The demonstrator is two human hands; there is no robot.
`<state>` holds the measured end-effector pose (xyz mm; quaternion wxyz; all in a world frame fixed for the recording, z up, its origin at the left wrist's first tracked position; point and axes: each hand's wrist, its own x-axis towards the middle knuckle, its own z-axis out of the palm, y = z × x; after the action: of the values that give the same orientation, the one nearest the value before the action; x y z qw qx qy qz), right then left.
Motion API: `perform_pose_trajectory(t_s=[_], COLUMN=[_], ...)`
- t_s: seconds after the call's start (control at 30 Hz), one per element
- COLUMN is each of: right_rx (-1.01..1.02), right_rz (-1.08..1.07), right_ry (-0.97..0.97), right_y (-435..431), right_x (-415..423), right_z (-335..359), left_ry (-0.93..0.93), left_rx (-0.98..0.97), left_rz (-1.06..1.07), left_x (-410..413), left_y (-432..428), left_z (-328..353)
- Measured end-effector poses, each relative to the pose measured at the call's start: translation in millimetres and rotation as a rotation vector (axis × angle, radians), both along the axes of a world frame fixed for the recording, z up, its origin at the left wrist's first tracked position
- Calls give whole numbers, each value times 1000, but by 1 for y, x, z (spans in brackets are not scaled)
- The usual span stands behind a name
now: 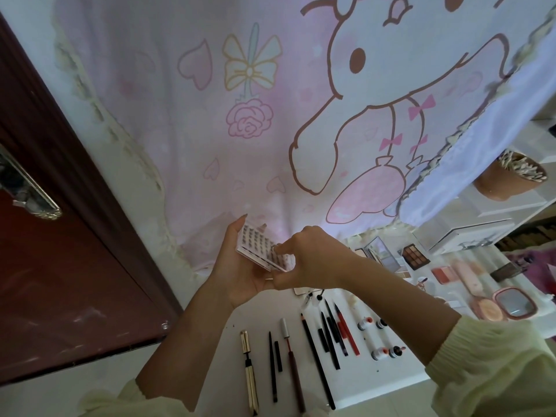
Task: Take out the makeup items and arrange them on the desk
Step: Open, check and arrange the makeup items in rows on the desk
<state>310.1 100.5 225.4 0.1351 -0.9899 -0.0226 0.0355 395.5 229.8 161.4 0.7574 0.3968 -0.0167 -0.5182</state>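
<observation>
Left grip holds a lash-cluster tray at frame centre, fingers curled round its edges, raised above the tabletop. Right grip pinches the tray's lower corner (fingertips on it). Pencils lie lower right.

One head-worn wide-angle view, tilted, facing forward and down, near the desk, curtain ahead

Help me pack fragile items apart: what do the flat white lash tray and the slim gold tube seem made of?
The flat white tray of false lashes looks like rigid plastic, semi-glossy: straight stiff edges. The slim gold tube looks metallic, metal or metallised plastic: bright shine along it.
</observation>
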Motion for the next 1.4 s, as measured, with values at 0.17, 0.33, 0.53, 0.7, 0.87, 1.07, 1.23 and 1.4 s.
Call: perform_pose_trajectory(t_s=[0.17,0.33,0.53,0.7,0.87,1.07,1.23,1.4], right_rx=[-33,-16,18,16,8,11,47,215], right_rz=[9,6,2,7,-5,13,31,-35], right_ry=[-18,-35,-6,6,37,52,23,-30], right_y=[9,12,13,9,8,9,8,5], right_x=[-2,-1,-2,-3,-3,-4,-4,-3], right_z=[-2,-9,-13,-9,-12,-13,-14,-13], left_ry=[3,25,28,38,91,50,-42,-121], left_rx=[2,21,28,78,71,82,102,56], left_rz=[13,12,8,-4,7,-43,-109,-176], left_x=[2,2,4,5,5,5,6,9], left_y=[0,3,6,7,6,6,8,15], left_z=[-3,-5,-6,-8,-8,-4,-4,-4])
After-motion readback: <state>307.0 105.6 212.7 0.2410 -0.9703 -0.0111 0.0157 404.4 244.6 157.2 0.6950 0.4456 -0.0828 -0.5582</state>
